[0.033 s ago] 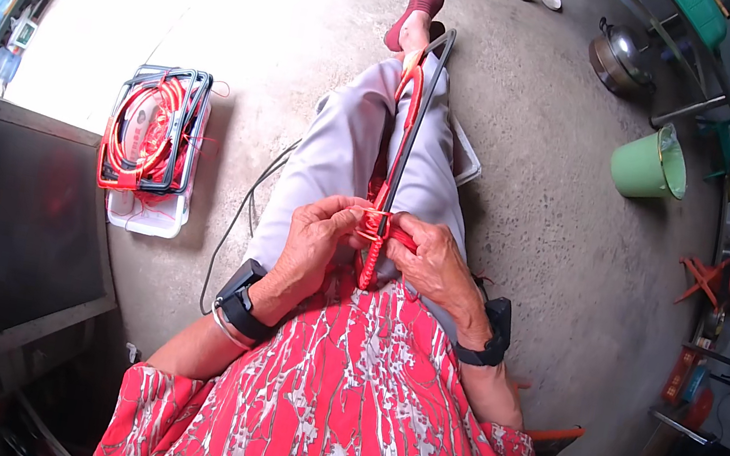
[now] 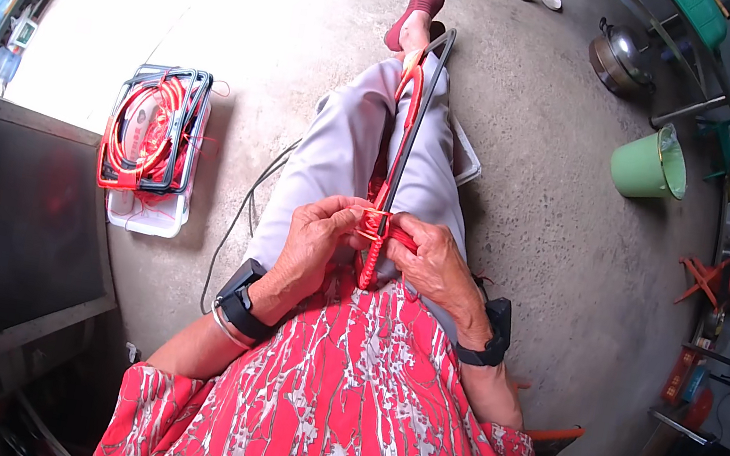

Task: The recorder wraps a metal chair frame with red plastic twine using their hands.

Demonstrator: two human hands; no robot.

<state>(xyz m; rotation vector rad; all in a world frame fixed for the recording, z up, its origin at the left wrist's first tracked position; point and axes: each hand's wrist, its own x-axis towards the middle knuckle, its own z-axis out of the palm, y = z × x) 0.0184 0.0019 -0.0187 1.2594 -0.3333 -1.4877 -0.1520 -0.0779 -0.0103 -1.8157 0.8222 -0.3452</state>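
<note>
The dark frame [image 2: 416,131] lies lengthwise over the trousers [image 2: 332,137], its far end near the foot in the red sock [image 2: 415,14] and its near end between the two hands. The left hand [image 2: 318,235], just left of the frame's near end, is nearly closed, thumb and fingertips brought together on the red cord [image 2: 374,223] that wraps around there. The right hand [image 2: 431,262], just right of that same end, is narrow too, fingers curled in, with thumb and forefinger gripping a red bunch of the cord that runs into the hand; what the tucked fingers do is hidden. A tightly wound red stretch [image 2: 368,272] hangs from the frame's near end toward the patterned shirt [image 2: 348,397], and a thicker red loop [image 2: 413,92] lies along the frame's left side, farther up. Well to the left of the frame, a white tray [image 2: 146,222] on the floor [image 2: 547,285] bears more dark frames [image 2: 192,129] and red coils [image 2: 126,119]. Between that tray and the frame, a dark cable [image 2: 211,271] bends down beside the trousers. Well right of the frame stand a green bucket [image 2: 639,166] and, farther up, a lidded pot [image 2: 621,60].
</note>
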